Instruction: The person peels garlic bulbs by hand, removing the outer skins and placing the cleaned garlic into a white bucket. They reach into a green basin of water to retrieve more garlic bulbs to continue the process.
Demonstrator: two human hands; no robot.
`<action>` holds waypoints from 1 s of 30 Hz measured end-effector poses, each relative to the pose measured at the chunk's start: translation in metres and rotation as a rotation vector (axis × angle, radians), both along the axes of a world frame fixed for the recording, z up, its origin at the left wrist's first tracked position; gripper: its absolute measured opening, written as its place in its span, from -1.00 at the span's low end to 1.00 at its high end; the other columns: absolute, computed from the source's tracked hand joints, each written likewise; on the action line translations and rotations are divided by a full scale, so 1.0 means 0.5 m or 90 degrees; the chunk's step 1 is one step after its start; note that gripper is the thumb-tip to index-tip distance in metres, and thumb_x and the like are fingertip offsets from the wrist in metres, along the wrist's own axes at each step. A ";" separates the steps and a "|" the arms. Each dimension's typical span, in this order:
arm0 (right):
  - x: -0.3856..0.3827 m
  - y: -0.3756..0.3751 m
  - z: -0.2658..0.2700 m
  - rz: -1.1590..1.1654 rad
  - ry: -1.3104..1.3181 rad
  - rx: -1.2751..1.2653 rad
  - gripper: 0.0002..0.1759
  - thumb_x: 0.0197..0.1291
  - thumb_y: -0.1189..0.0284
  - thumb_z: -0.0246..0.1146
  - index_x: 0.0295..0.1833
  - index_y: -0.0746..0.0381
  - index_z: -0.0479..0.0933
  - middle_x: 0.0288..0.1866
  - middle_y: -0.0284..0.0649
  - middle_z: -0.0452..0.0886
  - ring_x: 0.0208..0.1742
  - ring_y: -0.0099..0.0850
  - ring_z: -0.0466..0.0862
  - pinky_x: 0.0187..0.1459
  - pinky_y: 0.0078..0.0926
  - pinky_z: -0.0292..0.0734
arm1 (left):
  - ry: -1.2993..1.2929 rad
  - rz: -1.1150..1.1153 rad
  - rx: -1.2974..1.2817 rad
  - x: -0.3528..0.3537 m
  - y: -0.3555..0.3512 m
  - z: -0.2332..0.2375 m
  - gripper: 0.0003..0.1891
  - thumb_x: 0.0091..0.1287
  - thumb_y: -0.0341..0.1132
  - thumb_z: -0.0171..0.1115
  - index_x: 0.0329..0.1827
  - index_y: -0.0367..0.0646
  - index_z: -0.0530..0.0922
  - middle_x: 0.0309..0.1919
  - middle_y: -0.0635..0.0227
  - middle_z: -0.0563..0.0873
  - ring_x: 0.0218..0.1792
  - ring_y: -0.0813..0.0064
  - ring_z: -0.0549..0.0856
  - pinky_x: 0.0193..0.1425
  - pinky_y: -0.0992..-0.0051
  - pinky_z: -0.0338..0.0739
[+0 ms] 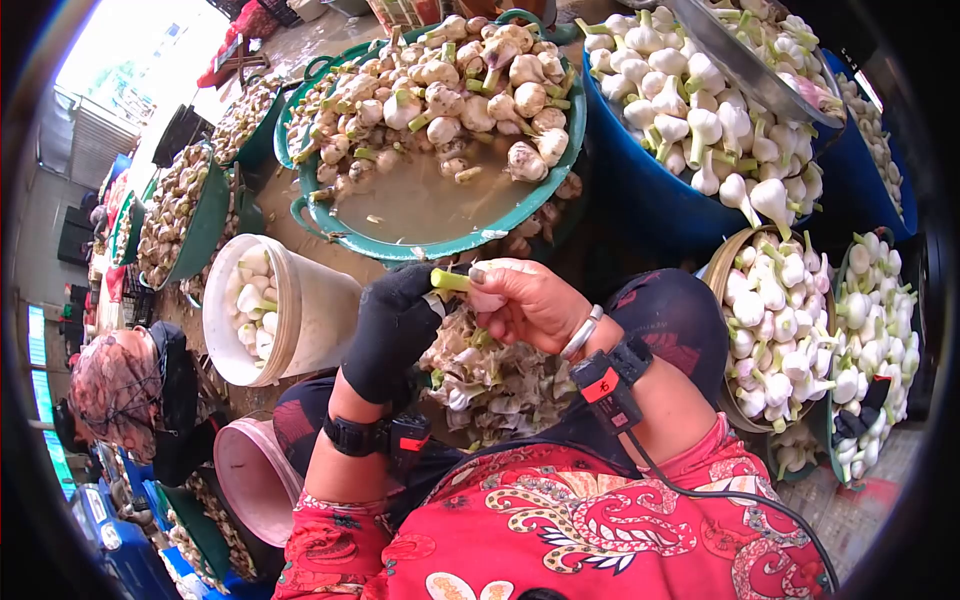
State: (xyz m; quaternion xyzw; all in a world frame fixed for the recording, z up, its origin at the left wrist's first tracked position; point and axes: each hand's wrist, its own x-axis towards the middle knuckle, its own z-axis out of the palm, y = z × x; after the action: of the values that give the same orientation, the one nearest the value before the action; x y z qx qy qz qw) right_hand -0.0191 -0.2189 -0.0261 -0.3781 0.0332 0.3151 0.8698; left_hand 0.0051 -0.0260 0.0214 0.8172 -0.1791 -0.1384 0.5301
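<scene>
Over my lap, both hands meet around one garlic bulb (486, 299) with a cut green stem pointing left. My left hand (392, 325), in a black glove, has its fingers closed by the stem end, and a small pale or metallic piece shows at its fingertips, too small to name. My bare right hand (535, 305), with a silver bracelet at the wrist, pinches the bulb between thumb and fingers. Beneath the hands lies a heap of garlic skins and stem scraps (490, 385).
Ahead is a green tub (430, 247) of unpeeled garlic in murky water. Blue tubs (625, 175) and a basket (722, 265) of white garlic stand right. At left are a white bucket (325, 305), a pink bucket (250, 465) and a person in a patterned head covering (115, 390).
</scene>
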 end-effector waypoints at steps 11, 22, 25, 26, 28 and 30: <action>0.003 -0.009 0.014 0.206 -0.052 0.041 -0.65 0.33 0.15 0.10 -0.05 0.23 0.48 -0.39 -0.31 0.58 -0.46 -0.59 0.61 -0.52 -0.70 0.43 | -0.043 0.039 -0.034 -0.006 0.000 -0.023 -0.72 0.13 -0.57 0.09 -0.07 -0.23 0.53 -0.28 0.22 0.65 -0.29 0.36 0.65 -0.22 0.42 0.53; 0.003 0.028 0.000 -0.059 -0.165 -0.125 -0.52 0.33 0.32 0.18 0.29 0.27 0.32 -0.09 -0.29 0.58 -0.15 -0.54 0.64 -0.07 -0.50 0.59 | 0.099 0.163 -0.260 -0.049 -0.003 -0.021 -0.75 0.30 -0.45 0.11 0.02 -0.30 0.53 0.02 0.23 0.65 -0.27 0.51 0.65 -0.10 0.51 0.56; 0.012 0.002 0.012 -0.041 -0.095 -0.093 -0.58 0.33 0.36 0.18 0.23 0.30 0.39 -0.11 -0.33 0.59 -0.17 -0.57 0.62 -0.07 -0.54 0.58 | 0.204 0.137 -0.278 -0.045 0.006 -0.005 -0.74 0.31 -0.43 0.12 0.03 -0.31 0.52 0.00 0.24 0.66 -0.27 0.51 0.66 -0.11 0.51 0.56; 0.012 0.012 0.000 -0.073 -0.080 -0.004 -0.72 0.32 0.42 0.18 0.08 0.32 0.53 -0.18 -0.34 0.61 -0.20 -0.57 0.61 -0.09 -0.55 0.55 | 0.191 0.139 -0.260 -0.045 0.003 -0.001 -0.74 0.32 -0.39 0.12 0.02 -0.32 0.53 -0.12 0.25 0.69 -0.33 0.52 0.66 -0.16 0.54 0.55; 0.026 0.015 -0.016 -0.116 -0.161 -0.099 -0.75 0.27 0.44 0.21 0.01 0.31 0.57 -0.22 -0.33 0.62 -0.23 -0.57 0.61 -0.13 -0.55 0.55 | 0.190 0.118 -0.235 -0.041 0.004 0.001 -0.73 0.33 -0.36 0.12 0.02 -0.32 0.53 -0.21 0.27 0.69 -0.37 0.53 0.65 -0.21 0.56 0.54; 0.031 0.034 -0.015 -0.293 -0.403 -0.357 -0.91 0.14 0.52 0.27 -0.28 0.31 0.63 -0.32 -0.21 0.64 -0.30 -0.43 0.63 -0.21 -0.48 0.52 | 0.188 0.098 -0.209 -0.030 0.016 -0.006 -0.72 0.34 -0.34 0.12 0.03 -0.33 0.54 -0.30 0.29 0.69 -0.41 0.54 0.65 -0.26 0.58 0.52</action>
State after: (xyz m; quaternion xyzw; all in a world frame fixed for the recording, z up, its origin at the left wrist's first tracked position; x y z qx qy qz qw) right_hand -0.0035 -0.2020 -0.0336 -0.6583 -0.0666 -0.0376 0.7489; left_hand -0.0098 -0.0182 0.0183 0.7024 -0.0572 -0.1848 0.6850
